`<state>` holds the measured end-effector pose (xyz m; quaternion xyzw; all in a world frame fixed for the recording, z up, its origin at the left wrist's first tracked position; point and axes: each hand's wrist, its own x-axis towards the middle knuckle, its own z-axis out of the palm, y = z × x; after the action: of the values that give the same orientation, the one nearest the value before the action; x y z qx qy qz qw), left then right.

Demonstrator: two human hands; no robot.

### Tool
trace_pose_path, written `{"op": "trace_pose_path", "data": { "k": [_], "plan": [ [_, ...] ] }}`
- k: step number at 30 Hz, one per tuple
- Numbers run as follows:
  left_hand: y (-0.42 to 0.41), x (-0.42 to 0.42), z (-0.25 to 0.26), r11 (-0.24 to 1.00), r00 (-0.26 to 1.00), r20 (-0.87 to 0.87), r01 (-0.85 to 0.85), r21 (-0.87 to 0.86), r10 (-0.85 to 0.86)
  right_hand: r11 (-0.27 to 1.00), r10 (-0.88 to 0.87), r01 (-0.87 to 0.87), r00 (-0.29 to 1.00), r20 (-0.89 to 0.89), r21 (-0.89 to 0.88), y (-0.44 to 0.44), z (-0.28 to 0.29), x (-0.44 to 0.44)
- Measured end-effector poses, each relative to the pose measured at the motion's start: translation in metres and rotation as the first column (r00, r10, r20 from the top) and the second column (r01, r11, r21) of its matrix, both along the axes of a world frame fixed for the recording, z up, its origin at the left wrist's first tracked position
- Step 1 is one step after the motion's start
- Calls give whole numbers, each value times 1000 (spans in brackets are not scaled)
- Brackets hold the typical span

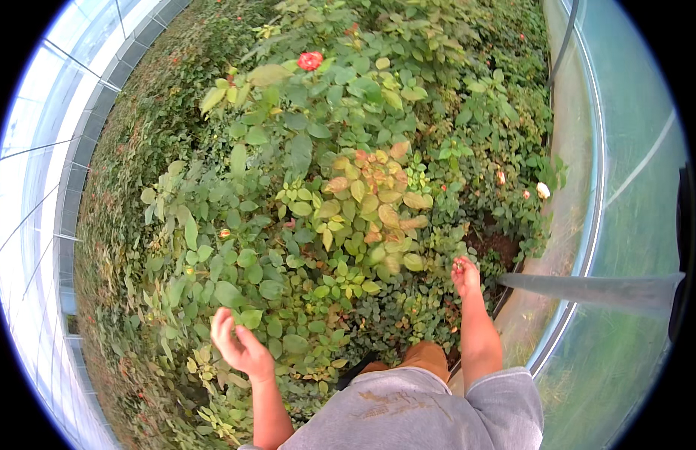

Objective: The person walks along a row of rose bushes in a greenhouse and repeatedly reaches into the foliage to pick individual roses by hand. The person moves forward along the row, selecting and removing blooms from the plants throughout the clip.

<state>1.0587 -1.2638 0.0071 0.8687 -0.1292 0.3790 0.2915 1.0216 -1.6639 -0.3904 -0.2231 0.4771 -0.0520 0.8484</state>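
Note:
My left hand [239, 344] is raised at the lower left, its fingers apart and nothing in them. Green rose leaves [250, 319] are right beside its fingers. On the right, my right hand [467, 277] has its fingers closed around a small red flower [458, 266], probably a rosebud, partly hidden by the fingers. Ahead of both hands grows a rose bush with yellow-orange young leaves [376, 197]. A red rose [310, 61] blooms farther up, and a striped bud [224, 233] shows at the middle left.
A pale rose [543, 190] grows near the clear plastic greenhouse wall [635, 169] on the right. A grey post [590, 283] slants in from that side. Dense rose foliage [134, 236] spreads left. Bare soil [492, 243] shows beyond my right hand.

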Motion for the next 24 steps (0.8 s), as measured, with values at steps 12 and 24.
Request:
{"op": "trace_pose_path", "data": {
  "k": [12,24],
  "plan": [
    [-28,-28,-10,969,764,-611,247,-18,-206,999,-45,38,958,282,30,-27,88,64],
    [-15,-43,-18,979,709,-694,202,31,-125,973,221,-177,513,830,-149,47,329,157]
  ]
}}
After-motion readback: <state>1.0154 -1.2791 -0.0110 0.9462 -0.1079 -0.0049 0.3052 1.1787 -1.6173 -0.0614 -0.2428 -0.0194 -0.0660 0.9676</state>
